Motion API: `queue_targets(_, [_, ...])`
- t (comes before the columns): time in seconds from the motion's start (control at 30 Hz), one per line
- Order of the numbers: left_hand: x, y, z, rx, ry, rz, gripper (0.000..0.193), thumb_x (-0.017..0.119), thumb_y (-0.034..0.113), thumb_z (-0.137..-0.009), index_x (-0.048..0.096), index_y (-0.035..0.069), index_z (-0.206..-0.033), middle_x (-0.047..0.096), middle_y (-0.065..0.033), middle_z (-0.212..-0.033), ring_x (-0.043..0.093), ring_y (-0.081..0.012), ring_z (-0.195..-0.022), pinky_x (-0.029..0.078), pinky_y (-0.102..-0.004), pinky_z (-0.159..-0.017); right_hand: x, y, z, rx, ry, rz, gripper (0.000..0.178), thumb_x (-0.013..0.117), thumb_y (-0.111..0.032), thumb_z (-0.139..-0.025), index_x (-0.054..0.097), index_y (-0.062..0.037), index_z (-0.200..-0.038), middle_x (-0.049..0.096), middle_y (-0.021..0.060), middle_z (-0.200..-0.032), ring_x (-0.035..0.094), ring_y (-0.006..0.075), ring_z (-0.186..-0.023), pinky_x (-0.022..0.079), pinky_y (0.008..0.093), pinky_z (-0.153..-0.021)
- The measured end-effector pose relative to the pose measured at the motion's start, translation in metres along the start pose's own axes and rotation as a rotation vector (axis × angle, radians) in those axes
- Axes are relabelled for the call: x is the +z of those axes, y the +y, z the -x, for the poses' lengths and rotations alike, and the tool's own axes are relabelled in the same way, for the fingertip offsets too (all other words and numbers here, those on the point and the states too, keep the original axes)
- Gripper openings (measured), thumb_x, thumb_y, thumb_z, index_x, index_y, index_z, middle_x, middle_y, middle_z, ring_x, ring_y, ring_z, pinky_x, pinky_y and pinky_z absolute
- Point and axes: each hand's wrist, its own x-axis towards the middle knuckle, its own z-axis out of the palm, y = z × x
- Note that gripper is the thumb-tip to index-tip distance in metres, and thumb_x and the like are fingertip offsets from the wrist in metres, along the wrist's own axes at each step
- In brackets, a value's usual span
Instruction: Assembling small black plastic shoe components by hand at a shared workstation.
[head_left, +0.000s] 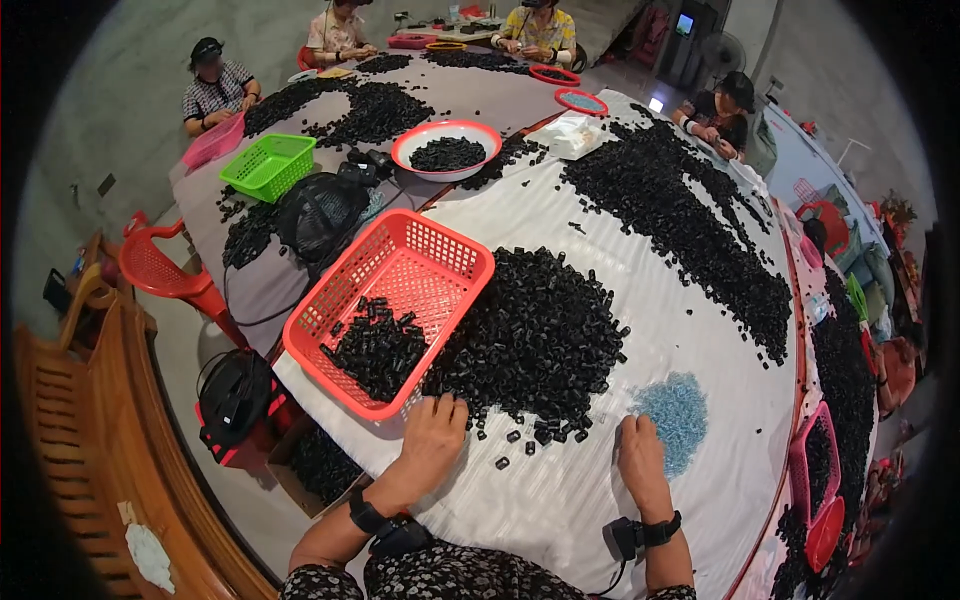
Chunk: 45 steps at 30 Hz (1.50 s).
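My left hand [433,432] is at the near edge of a heap of small black cylindrical plastic pieces [540,330], just by the near corner of a red plastic basket [459,262]. Its fingers are curled together, and what they hold, if anything, is hidden. More of the black pieces [378,350] lie inside the basket. My right hand [642,452] rests on the white cloth [560,500] at the left edge of a small pile of light-blue translucent pieces [676,415]. Its fingers are bent and closed, with their tips out of clear sight. Dark bands circle both wrists.
A red-rimmed white basin [446,136] of black pieces, a green basket [268,170] and a black mesh-covered object [322,210] stand beyond the red basket. A long black heap [680,210] spreads at right. Several people sit around the table. A wooden bench [100,430] is at left.
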Motion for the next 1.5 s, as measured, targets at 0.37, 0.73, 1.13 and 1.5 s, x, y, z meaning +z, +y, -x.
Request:
queue_targets(0.37, [0.034,-0.013,-0.041,-0.149,-0.127,-0.012,0.024,0.056,-0.002,-0.067,0.052,-0.002,-0.09,0.05,-0.0155,-0.087,0.052,-0.0286,-0.081,0.046,-0.0353,-0.067,0.001,0.002,-0.002,0.103,-0.014,-0.079,0.016,0.056,-0.002,-0.073,0.044,-0.0004,-0.084,0.047,0.0168,-0.081,0.052,0.0364,-0.077,0.045,0.0447,-0.061])
queue_targets(0.73, [0.045,-0.014,-0.029,-0.279,0.081,0.258,0.025,0.055,-0.012,-0.065,0.05,-0.001,-0.088,0.047,-0.0171,-0.084,0.053,-0.0345,-0.082,0.045,-0.043,-0.069,-0.013,-0.02,-0.008,0.063,0.152,-0.43,0.013,0.058,-0.001,-0.075,0.05,-0.0021,-0.085,0.049,0.0159,-0.078,0.051,0.0327,-0.067,0.042,0.0404,-0.058])
queue_targets(1.13, [0.014,-0.005,-0.032,-0.428,0.081,0.959,0.016,0.062,0.001,-0.077,0.06,0.0,-0.092,0.06,-0.0071,-0.083,0.057,-0.0176,-0.076,0.046,-0.0289,-0.068,-0.015,-0.033,-0.009,0.079,0.128,-0.601,0.008,0.059,-0.003,-0.079,0.052,-0.0022,-0.083,0.049,0.0133,-0.073,0.051,0.0273,-0.063,0.042,0.0348,-0.056])
queue_targets(1.5, [0.01,0.011,-0.033,-0.603,-0.154,1.432,0.011,0.055,0.005,-0.087,0.06,0.002,-0.096,0.059,0.0001,-0.076,0.054,-0.0054,-0.065,0.046,-0.0197,-0.06,-0.014,-0.047,-0.012,0.201,0.07,-0.887,0.006,0.054,-0.007,-0.087,0.053,-0.0014,-0.088,0.052,0.0018,-0.069,0.047,0.0071,-0.058,0.04,0.0225,-0.053])
